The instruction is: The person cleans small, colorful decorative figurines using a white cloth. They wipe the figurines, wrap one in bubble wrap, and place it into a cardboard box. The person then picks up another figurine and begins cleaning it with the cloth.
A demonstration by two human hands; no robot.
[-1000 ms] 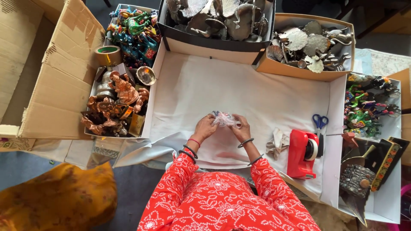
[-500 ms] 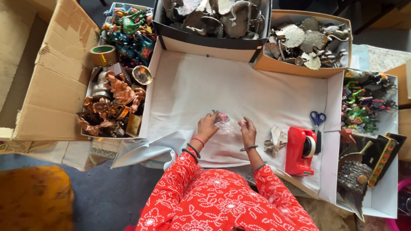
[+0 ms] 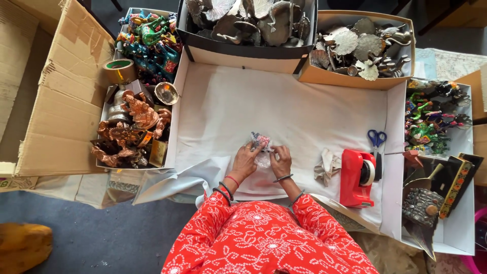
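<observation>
At frame centre, the left hand and right hand both pinch a small clear-wrapped item on the white paper; wrapping goes best with 2 even, taut folds.

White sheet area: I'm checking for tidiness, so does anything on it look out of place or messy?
Only a crumpled scrap of paper lying loose left of the red tape dispenser. Both hands, left hand and right hand, hold a small plastic-wrapped item. Blue scissors lie flat. Nothing spilled.
</observation>
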